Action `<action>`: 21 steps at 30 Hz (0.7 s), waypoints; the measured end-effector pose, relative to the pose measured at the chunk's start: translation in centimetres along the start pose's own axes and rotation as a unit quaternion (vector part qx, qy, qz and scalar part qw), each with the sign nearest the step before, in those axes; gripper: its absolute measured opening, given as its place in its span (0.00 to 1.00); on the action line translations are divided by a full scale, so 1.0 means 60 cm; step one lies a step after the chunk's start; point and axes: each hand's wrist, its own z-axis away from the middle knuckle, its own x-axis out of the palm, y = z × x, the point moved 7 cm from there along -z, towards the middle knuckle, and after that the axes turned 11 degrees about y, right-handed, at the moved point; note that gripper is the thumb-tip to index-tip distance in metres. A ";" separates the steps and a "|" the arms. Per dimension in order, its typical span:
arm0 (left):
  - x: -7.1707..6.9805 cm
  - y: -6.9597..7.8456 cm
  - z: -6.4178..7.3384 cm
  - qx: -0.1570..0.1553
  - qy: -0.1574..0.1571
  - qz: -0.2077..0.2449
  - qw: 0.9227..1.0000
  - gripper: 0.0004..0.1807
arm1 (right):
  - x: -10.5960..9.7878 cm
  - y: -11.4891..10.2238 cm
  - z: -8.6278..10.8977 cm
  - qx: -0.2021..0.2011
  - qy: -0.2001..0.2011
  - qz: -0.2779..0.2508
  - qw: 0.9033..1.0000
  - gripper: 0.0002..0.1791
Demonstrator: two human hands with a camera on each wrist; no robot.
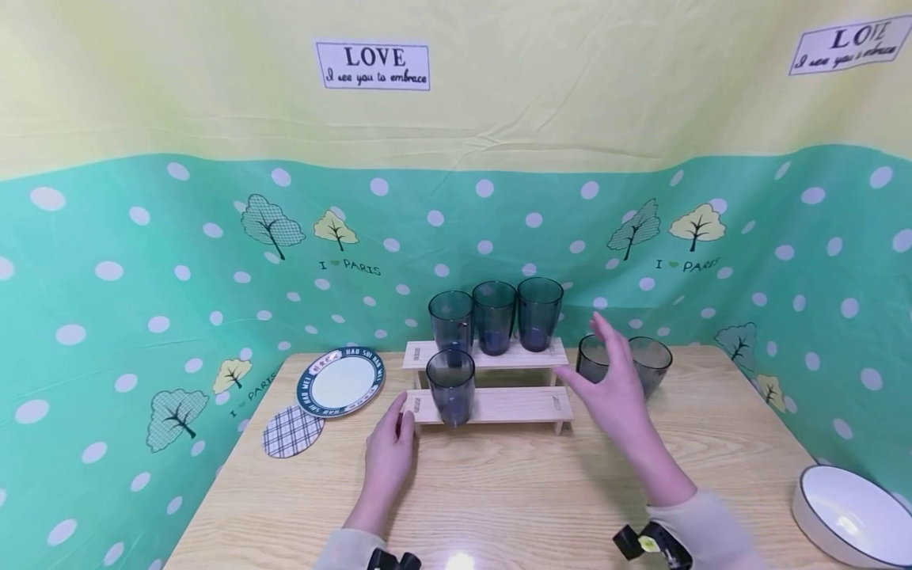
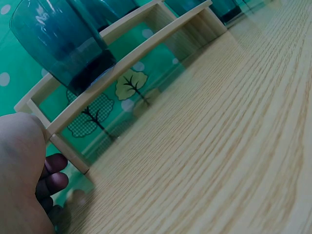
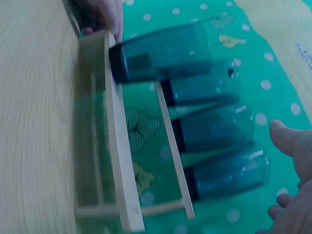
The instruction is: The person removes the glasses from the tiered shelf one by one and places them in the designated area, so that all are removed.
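At the left end of a small two-step wooden rack [image 1: 516,405], my left hand [image 1: 388,455] grips the lower shelf's corner, thumb and fingers around its end in the left wrist view. One dark tinted drinking glass [image 1: 452,388] stands upright on that lower shelf, toward the left. Along the upper shelf [image 1: 527,358] is a row of three similar glasses [image 1: 540,313]. My right hand [image 1: 618,400] hovers right of the rack, holding nothing, with thumb and fingers spread apart. Behind it are two more tinted glasses [image 1: 651,366] on the table, partly hidden by the hand.
On the left lies a white plate with a dark patterned rim [image 1: 311,402], overlapping a round checked coaster [image 1: 290,434]. A white bowl [image 1: 819,518] with a dark rim stands at the right front. A green dotted cloth [image 1: 456,237] hangs behind the wooden table [image 1: 513,491].
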 end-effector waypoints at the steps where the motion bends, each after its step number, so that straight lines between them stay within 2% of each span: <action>1: 0.000 0.000 0.000 0.001 0.000 -0.001 1.000 0.28 | 0.007 -0.003 0.003 0.002 -0.004 -0.003 1.000 0.61; 11: 0.000 -0.002 0.000 0.004 0.001 -0.008 1.000 0.28 | 0.082 -0.031 0.030 0.022 -0.039 -0.057 0.997 0.60; 21: 0.001 -0.004 -0.001 -0.001 -0.001 -0.004 1.000 0.28 | 0.136 -0.053 0.054 0.039 -0.060 -0.088 0.994 0.60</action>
